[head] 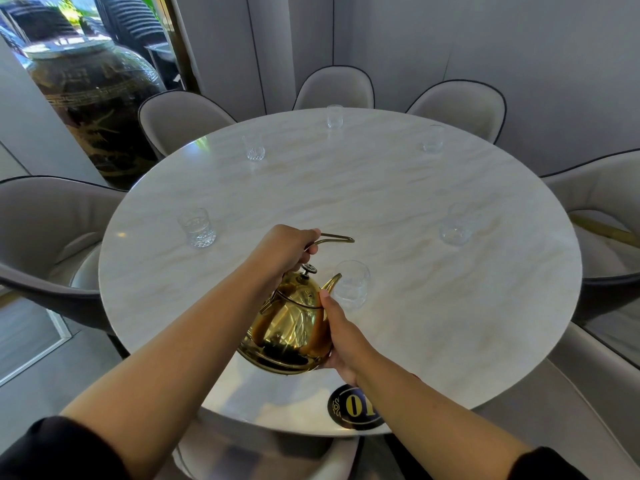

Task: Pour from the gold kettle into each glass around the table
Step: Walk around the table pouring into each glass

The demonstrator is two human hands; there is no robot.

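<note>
left grip [291, 249]: clenched on gold kettle [291, 327] handle, kettle hanging below it | right grip [341, 336]: cupping kettle's side and base | spout tip at rim of nearest glass [351, 285] just beyond right grip | all above counter [450, 306]

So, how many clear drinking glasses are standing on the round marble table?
6: nearest, at the gold kettle's spout; near left; near right; far left; far middle; far right. None seems hidden.
</note>
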